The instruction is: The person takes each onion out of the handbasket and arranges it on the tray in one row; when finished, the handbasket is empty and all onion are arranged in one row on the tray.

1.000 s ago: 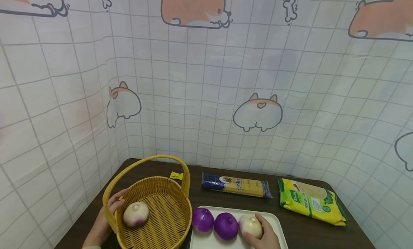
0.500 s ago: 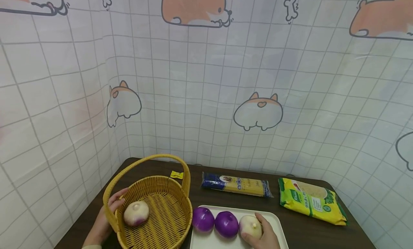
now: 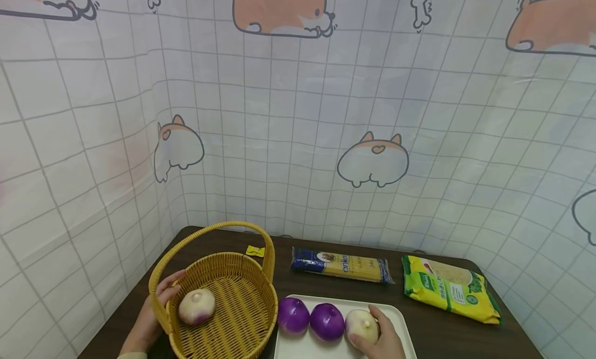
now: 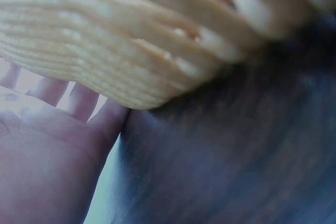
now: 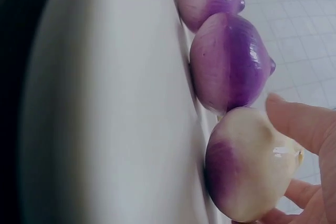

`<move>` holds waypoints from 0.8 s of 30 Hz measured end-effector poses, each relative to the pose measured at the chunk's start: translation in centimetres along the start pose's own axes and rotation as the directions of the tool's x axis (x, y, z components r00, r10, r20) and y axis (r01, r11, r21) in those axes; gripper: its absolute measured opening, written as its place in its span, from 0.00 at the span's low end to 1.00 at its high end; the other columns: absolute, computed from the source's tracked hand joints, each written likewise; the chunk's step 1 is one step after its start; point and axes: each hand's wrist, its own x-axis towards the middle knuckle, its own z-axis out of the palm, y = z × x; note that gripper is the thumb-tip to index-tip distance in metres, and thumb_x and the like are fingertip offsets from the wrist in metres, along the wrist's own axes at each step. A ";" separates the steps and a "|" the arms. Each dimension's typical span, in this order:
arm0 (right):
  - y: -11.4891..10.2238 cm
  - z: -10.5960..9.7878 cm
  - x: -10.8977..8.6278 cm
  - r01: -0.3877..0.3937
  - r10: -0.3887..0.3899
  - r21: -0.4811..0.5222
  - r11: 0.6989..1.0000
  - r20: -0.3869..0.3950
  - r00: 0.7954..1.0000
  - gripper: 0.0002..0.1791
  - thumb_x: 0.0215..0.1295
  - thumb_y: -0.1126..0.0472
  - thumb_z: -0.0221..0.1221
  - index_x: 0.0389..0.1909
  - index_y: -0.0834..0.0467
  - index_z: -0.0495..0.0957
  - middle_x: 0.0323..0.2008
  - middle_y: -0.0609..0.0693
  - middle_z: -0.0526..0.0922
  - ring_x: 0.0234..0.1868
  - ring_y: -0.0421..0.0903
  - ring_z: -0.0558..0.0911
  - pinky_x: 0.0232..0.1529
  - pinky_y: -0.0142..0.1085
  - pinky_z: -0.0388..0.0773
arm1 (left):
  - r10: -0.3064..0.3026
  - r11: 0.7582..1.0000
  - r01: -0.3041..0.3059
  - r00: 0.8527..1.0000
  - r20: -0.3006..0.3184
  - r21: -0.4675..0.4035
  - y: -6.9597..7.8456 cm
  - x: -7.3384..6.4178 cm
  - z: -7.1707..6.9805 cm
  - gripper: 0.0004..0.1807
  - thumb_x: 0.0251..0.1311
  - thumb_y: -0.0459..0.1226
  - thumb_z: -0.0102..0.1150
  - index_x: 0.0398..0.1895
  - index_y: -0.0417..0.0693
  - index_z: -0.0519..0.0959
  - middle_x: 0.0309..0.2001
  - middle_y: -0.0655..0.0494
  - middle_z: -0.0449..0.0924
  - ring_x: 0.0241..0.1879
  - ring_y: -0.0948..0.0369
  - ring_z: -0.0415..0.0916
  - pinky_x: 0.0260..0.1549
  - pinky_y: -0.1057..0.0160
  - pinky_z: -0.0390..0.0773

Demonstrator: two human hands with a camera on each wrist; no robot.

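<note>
In the head view my left hand (image 3: 151, 315) rests against the outer left side of the yellow wicker basket (image 3: 242, 312), below its tall handle. Inside that basket lies one white turnip (image 3: 197, 307) tinged purple. The left wrist view shows an open palm (image 4: 47, 156) beside the basket's woven wall (image 4: 126, 51). My right hand (image 3: 388, 341) holds a second white-and-purple turnip (image 3: 359, 325) at the right of a white tray (image 3: 304, 348). Thumb (image 5: 302, 124) and fingers go around that turnip (image 5: 252, 166) in the right wrist view. Two purple onions (image 3: 293, 315) stand left of it.
Behind the tray lies a blue-and-yellow pasta pack (image 3: 342, 266). A green-and-yellow food bag (image 3: 451, 289) is at the right of the dark table (image 3: 470, 335). A small yellow packet (image 3: 255, 251) sits behind the basket. A patterned curtain (image 3: 298, 141) hangs behind the table.
</note>
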 end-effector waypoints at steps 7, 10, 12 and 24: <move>-0.2 0.0 -0.2 0.032 -0.030 0.042 0.999 -0.053 0.998 0.49 0.48 0.46 0.74 0.67 0.66 0.65 0.61 0.67 0.71 0.51 0.58 0.76 0.46 0.45 0.76 | 0.006 1.000 -0.006 1.000 0.007 -0.001 0.1 0.0 0.0 0.30 0.75 0.44 0.43 0.75 0.43 0.56 0.64 0.65 0.60 0.57 0.78 0.64 0.51 0.77 0.69; -0.6 -0.1 -0.3 0.029 -0.020 0.089 0.996 -0.103 0.994 0.44 0.52 0.47 0.72 0.66 0.65 0.67 0.61 0.67 0.70 0.56 0.64 0.73 0.54 0.54 0.73 | 0.008 1.000 -0.008 1.000 0.009 -0.005 0.3 -0.1 0.0 0.29 0.75 0.44 0.43 0.74 0.43 0.57 0.62 0.68 0.62 0.57 0.78 0.64 0.51 0.77 0.69; -0.9 -0.2 -0.4 0.024 -0.004 0.141 0.990 -0.138 0.990 0.40 0.56 0.49 0.70 0.65 0.64 0.67 0.62 0.67 0.70 0.60 0.66 0.70 0.59 0.58 0.68 | 0.014 1.000 -0.014 1.000 0.006 0.001 0.3 -0.2 0.0 0.29 0.75 0.43 0.44 0.74 0.43 0.57 0.61 0.70 0.63 0.56 0.78 0.65 0.50 0.77 0.69; -3.5 -0.8 -1.6 0.094 -0.029 0.284 0.954 -0.224 0.974 0.28 0.62 0.61 0.65 0.62 0.64 0.71 0.62 0.65 0.70 0.62 0.63 0.68 0.62 0.59 0.65 | 0.010 0.998 -0.009 1.000 0.015 -0.054 0.2 -0.3 0.0 0.28 0.74 0.40 0.44 0.74 0.42 0.57 0.58 0.70 0.68 0.56 0.72 0.69 0.50 0.73 0.72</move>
